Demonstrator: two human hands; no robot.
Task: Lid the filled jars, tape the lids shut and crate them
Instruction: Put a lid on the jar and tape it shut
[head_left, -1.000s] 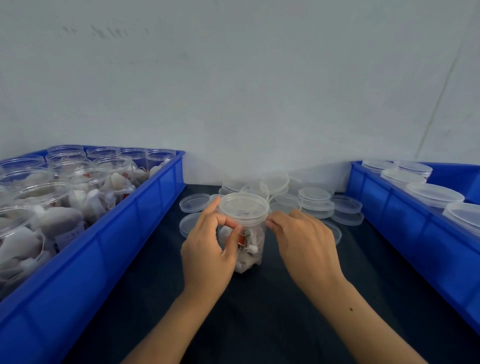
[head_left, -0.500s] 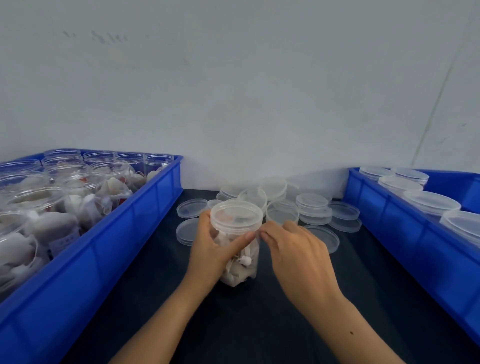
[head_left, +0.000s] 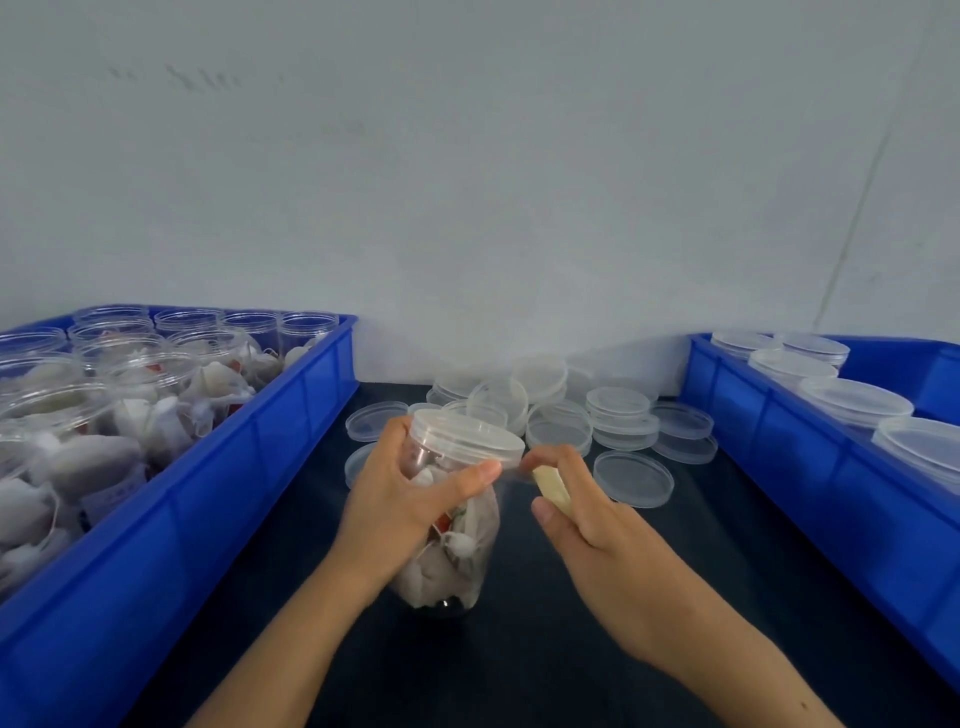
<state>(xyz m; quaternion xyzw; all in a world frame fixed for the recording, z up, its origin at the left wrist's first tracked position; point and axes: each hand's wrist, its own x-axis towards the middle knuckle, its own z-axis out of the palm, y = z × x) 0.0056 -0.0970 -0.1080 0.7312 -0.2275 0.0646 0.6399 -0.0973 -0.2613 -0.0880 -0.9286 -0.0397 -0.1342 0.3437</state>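
A clear jar (head_left: 457, 551) filled with white sachets stands tilted on the dark table, its clear lid (head_left: 467, 436) on top. My left hand (head_left: 400, 499) wraps around the jar from the left, with the thumb pressed just under the lid rim. My right hand (head_left: 587, 519) is close beside the jar on the right and pinches a small yellowish tape roll (head_left: 551, 486). A short strip of clear tape runs from the roll to the lid's edge.
A blue crate (head_left: 234, 467) on the left holds several open filled jars (head_left: 130, 405). A second blue crate (head_left: 779, 467) on the right holds lidded jars (head_left: 852, 397). Loose clear lids (head_left: 618, 415) lie piled behind the jar, against the white wall.
The jar has been drawn nearer to me and tilted. My left thumb moved up under the lid rim. My right hand pulled back to the right, and the tape roll now shows.
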